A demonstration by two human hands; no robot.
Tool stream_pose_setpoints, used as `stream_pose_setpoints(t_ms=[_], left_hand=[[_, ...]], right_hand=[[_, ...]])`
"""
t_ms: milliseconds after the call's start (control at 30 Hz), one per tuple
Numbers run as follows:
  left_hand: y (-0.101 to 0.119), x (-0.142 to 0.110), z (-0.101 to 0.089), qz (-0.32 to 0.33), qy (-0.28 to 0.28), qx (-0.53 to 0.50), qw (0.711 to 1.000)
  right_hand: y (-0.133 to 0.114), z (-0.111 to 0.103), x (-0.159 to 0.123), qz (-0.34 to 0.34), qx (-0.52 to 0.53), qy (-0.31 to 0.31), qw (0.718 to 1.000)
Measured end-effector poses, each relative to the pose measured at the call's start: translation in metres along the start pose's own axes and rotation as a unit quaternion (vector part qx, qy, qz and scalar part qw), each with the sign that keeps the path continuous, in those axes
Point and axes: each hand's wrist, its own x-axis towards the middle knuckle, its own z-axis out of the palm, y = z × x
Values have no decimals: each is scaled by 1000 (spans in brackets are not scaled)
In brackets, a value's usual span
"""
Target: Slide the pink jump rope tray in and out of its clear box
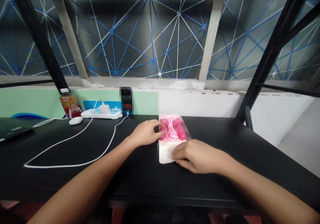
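A pink jump rope (172, 130) with two thick handles and a bundled cord lies in a clear plastic box (184, 121) on the desk. A white flap (165, 153) extends from the box's near end. My left hand (147, 132) grips the box's left edge, its thumb and fingers curled against the side. At the near right, my right hand (193, 155) has its fingers bent over the flap's right edge; the fingertips are partly hidden.
On the black desk (140, 180) stand a power strip (110, 114) with a charger, a white mouse (75, 120), a drink bottle (70, 105) and a propped-up phone (126, 100). A white cable (62, 166) loops at left. Black metal posts rise on both sides.
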Motion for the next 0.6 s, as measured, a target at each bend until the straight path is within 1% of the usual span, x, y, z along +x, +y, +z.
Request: stream_pose_setpoints(t_ms=[67,133,267,333,433,500,533,567,600], left_hand=[[2,2,2,-43,28,9,999],[2,6,4,-81,46,10,996],[-2,20,12,-134,57,7,989],[-6,27,19,-136,57,8,989],[-15,33,30,-102,50,-3,994],[-19,33,33,-66,42,-18,997],[-20,31,32,-50,46,-22,997],[-20,28,29,-38,54,-20,998],[-19,25,25,-29,67,-13,997]], right_hand=[[-3,-1,-1,-20,40,-18,999],[-8,-3,-4,-41,112,-46,992],[-15,1,-11,-71,246,-110,960],[-16,3,-13,-79,286,-124,947],[-12,-1,-15,-81,319,-138,934],[-5,-9,-18,-62,320,-127,937],[1,-14,-19,-41,316,-102,942],[6,-17,-20,-7,291,-47,956],[13,-19,-21,40,245,16,969]])
